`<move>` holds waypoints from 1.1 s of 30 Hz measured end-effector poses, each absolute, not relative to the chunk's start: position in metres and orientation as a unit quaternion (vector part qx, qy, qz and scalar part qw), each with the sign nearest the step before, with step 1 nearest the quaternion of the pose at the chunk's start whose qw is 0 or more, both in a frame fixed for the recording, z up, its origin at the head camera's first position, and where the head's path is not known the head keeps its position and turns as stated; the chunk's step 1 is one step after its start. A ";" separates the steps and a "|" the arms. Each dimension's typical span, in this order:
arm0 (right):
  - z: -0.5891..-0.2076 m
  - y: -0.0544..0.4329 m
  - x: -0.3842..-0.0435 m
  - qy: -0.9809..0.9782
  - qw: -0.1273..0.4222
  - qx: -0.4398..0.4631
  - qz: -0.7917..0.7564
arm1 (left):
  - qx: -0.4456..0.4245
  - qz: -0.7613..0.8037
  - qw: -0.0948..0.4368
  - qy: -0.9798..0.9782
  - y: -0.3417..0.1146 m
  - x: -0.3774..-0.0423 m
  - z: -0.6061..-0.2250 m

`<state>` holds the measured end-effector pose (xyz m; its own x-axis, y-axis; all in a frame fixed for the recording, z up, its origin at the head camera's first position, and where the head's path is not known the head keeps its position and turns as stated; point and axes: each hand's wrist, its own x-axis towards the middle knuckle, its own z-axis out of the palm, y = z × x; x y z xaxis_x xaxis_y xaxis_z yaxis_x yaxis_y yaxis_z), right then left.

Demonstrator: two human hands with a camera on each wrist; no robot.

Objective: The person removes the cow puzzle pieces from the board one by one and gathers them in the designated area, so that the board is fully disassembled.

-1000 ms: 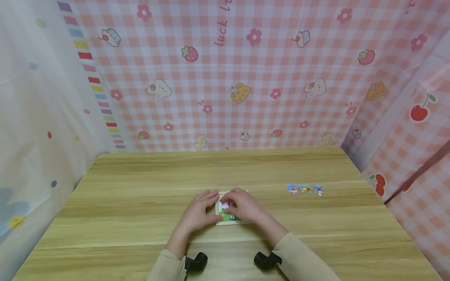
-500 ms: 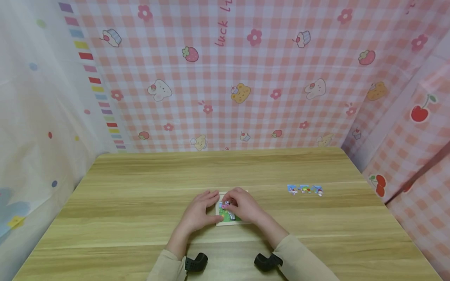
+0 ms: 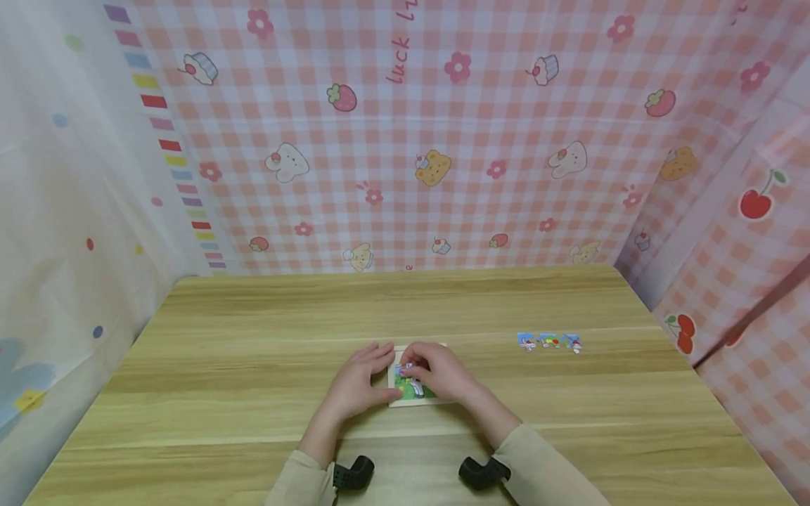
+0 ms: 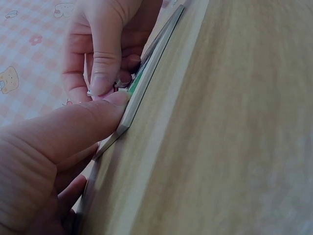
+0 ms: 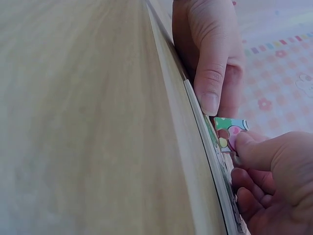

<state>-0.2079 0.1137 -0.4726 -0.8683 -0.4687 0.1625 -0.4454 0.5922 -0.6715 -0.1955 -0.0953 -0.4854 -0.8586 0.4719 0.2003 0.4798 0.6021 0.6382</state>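
A small picture puzzle board [image 3: 414, 402] with a pale wooden frame lies near the middle of the table's front half. My left hand [image 3: 358, 379] holds its left side, with the thumb on the near left corner of the frame and the other fingers along the left edge. Over the board, my right hand [image 3: 439, 370] pinches a puzzle piece [image 5: 223, 123] between thumb and fingers. That piece shows green, pink and yellow print, and in the right wrist view it stands tilted above the frame. Green printed picture shows below it; my right hand covers much of the board's right side.
Three loose puzzle pieces [image 3: 548, 340] with blue print lie in a row on the wooden table [image 3: 253, 337], right of the board. Patterned cloth [image 3: 405, 140] hangs behind and at both sides. A black wrist mount sits on each forearm.
The puzzle piece in my right hand has tilted and shifted a little, and the right fingers have drawn slightly nearer. My left hand stays on the board; the loose pieces have not moved.
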 end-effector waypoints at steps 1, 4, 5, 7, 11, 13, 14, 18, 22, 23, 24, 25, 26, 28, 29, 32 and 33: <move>-0.473 0.114 -0.208 0.891 0.017 -0.255 -0.375 | -0.266 -0.358 0.004 -0.895 -0.095 -0.195 -0.485; -0.473 0.116 -0.207 0.886 0.023 -0.251 -0.389 | -0.261 -0.361 0.000 -0.895 -0.095 -0.195 -0.485; -0.472 0.117 -0.206 0.883 0.026 -0.251 -0.396 | -0.259 -0.362 0.000 -0.895 -0.095 -0.195 -0.485; -0.472 0.119 -0.205 0.878 0.031 -0.247 -0.409 | -0.255 -0.364 -0.002 -0.896 -0.095 -0.194 -0.485; -0.469 0.127 -0.203 0.868 0.036 -0.242 -0.432 | -0.253 -0.362 -0.001 -0.897 -0.094 -0.194 -0.485; -0.467 0.132 -0.202 0.867 0.034 -0.241 -0.435 | -0.253 -0.361 -0.001 -0.897 -0.093 -0.194 -0.485; -0.467 0.135 -0.202 0.866 0.033 -0.242 -0.437 | -0.253 -0.361 -0.001 -0.898 -0.093 -0.194 -0.485; -0.466 0.149 -0.201 0.867 0.020 -0.238 -0.438 | -0.251 -0.360 -0.003 -0.899 -0.092 -0.194 -0.485; -0.465 0.165 -0.200 0.872 0.002 -0.225 -0.435 | -0.252 -0.358 -0.003 -0.899 -0.092 -0.194 -0.484; -0.464 0.170 -0.200 0.874 -0.001 -0.222 -0.433 | -0.253 -0.358 -0.003 -0.899 -0.092 -0.194 -0.484; -0.464 0.174 -0.199 0.874 -0.003 -0.219 -0.433 | -0.254 -0.357 -0.004 -0.899 -0.092 -0.194 -0.483; -0.464 0.178 -0.199 0.875 -0.005 -0.216 -0.433 | -0.256 -0.355 -0.002 -0.899 -0.092 -0.194 -0.484; -0.463 0.183 -0.199 0.876 -0.006 -0.213 -0.433 | -0.256 -0.355 -0.003 -0.899 -0.092 -0.193 -0.483; -0.462 0.192 -0.199 0.875 -0.005 -0.207 -0.437 | -0.258 -0.352 0.001 -0.900 -0.092 -0.193 -0.483; -0.462 0.197 -0.198 0.875 -0.004 -0.205 -0.439 | -0.258 -0.351 0.002 -0.900 -0.092 -0.193 -0.483; -0.461 0.212 -0.197 0.872 -0.007 -0.195 -0.448 | -0.257 -0.348 0.003 -0.901 -0.093 -0.194 -0.483; -0.461 0.218 -0.197 0.872 -0.010 -0.192 -0.450 | -0.258 -0.347 0.004 -0.902 -0.093 -0.194 -0.483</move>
